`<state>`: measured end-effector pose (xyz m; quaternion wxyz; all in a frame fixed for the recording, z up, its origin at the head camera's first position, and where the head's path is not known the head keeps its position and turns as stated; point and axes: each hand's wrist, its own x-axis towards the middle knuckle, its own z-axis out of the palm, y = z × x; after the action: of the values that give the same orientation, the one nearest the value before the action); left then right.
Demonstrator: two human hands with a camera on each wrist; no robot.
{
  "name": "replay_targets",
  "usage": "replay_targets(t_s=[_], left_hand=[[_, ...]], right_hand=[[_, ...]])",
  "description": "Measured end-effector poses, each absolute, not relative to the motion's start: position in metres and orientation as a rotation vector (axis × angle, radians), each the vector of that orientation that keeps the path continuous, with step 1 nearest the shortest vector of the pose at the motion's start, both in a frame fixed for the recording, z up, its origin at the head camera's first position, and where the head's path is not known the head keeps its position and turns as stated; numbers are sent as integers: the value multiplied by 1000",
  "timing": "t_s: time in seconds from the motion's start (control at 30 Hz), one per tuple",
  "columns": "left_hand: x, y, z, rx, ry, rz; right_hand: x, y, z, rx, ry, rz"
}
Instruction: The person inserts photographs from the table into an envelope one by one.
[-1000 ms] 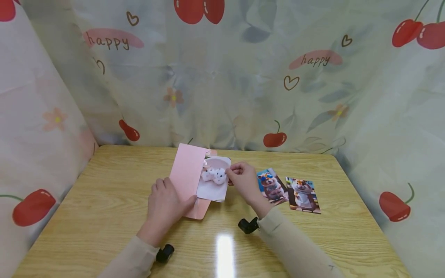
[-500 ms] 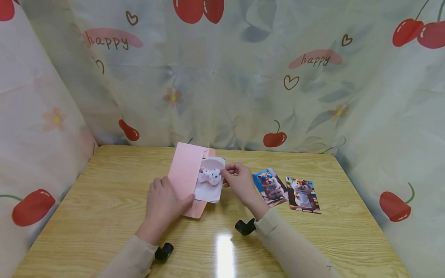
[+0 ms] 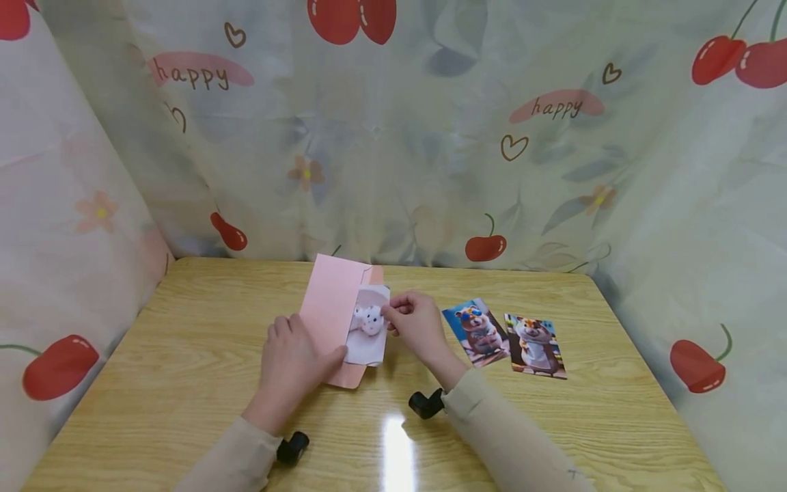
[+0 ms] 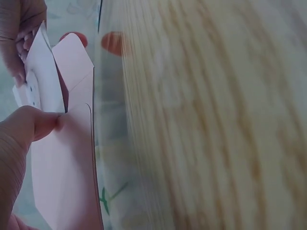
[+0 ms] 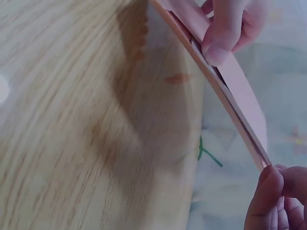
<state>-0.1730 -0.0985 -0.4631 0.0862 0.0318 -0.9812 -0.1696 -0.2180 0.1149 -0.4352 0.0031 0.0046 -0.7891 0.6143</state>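
A pink envelope (image 3: 328,294) tilts above the table with its flap side facing right. My left hand (image 3: 289,359) grips its near left part, the thumb lying along the opening edge. A white photo (image 3: 367,348) showing spotted white plush-like figures sits partly inside the envelope; its left portion is hidden. My right hand (image 3: 419,328) pinches the photo's right edge between thumb and fingers. In the left wrist view, the left thumb (image 4: 38,122) presses on the envelope (image 4: 72,163) beside the photo (image 4: 48,76). The right wrist view shows the envelope (image 5: 244,103) nearly edge-on.
Two photos of hamster-like animals lie to the right: one with blue glasses (image 3: 478,333), one in a white apron (image 3: 536,346). They rest on a wooden table (image 3: 184,355). A cherry-print curtain (image 3: 381,171) stands behind the table and on both sides.
My right hand has moved left with the photo, which has slid deeper into the envelope. More of the blue-glasses photo shows now. My left hand stays nearly where it was.
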Motion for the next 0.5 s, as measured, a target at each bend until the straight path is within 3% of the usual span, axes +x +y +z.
replay_targets(t_s=[0.5], left_hand=[[-170,-97,-463,102,-2923,-550]], right_hand=[[-221,114,-433,-49,-2601,1969]])
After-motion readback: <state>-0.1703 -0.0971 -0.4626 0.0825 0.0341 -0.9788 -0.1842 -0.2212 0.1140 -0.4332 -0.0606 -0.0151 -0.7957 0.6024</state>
